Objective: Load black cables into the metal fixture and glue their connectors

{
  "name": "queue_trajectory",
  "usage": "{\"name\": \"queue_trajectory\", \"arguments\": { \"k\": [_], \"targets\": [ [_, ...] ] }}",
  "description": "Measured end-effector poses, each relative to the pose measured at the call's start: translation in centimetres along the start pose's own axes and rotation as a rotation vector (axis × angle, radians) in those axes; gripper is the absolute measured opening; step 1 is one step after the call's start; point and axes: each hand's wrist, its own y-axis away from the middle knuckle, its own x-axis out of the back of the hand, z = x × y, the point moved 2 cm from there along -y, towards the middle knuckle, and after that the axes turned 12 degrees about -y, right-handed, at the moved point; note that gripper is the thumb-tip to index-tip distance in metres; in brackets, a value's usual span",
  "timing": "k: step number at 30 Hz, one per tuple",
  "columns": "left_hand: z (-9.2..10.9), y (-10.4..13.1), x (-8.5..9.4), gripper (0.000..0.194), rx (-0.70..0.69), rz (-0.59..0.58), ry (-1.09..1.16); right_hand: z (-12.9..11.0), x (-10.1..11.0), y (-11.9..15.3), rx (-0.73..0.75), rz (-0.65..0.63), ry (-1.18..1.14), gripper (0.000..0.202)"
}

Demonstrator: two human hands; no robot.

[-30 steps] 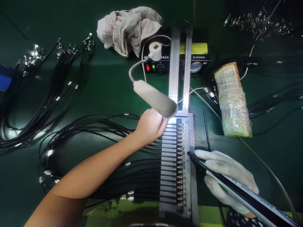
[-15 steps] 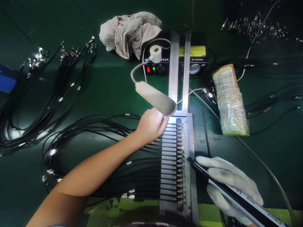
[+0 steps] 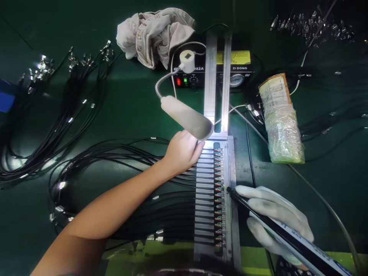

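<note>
A long metal fixture (image 3: 205, 214) runs up the middle of the table, with several black cables (image 3: 138, 154) laid side by side in its slots. Their small connector ends, showing coloured wires, line up along its right side. My bare left hand (image 3: 181, 153) is closed over the fixture's upper left edge, thumb lying on it; the lamp head hides part of the fingers. Gloved in white, my right hand (image 3: 280, 216) grips a black dispensing syringe (image 3: 258, 220). The syringe slants up to the left, its fine tip at a connector about midway down the row.
A white gooseneck lamp (image 3: 186, 117) hangs over the fixture's upper part. Behind stand a black controller (image 3: 198, 78) with a gauge and a crumpled cloth (image 3: 156, 36). A plastic-wrapped bundle (image 3: 281, 122) lies at right. More cable bundles (image 3: 76, 92) spread at left.
The whole view has shifted slightly. My right hand and the syringe have moved a little up and left, the tip staying near the same connector. My left hand keeps its place on the fixture.
</note>
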Motion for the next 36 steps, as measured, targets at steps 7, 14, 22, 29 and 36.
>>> {"name": "queue_trajectory", "arguments": {
  "k": [7,14,22,29,36],
  "targets": [
    [-0.03,0.04,0.1,0.021,0.001,-0.006,0.01,-0.42,0.18,-0.03,0.01,0.007,0.025,0.024],
    [-0.01,0.06,0.06,0.021,0.006,-0.003,0.016,-0.55,0.13,-0.13,0.002,0.004,0.013,0.024],
    [0.02,0.02,0.08,0.021,0.002,-0.004,0.01,-0.55,0.21,-0.14,-0.005,-0.018,0.029,0.026],
    [0.0,0.05,0.02,0.021,0.001,0.005,0.014,-0.55,0.18,-0.2,-0.015,-0.001,0.047,0.026],
    [-0.01,0.04,0.02,0.021,-0.002,0.005,0.01,-0.42,0.26,-0.24,0.0,-0.007,0.044,0.022]
  ]
}}
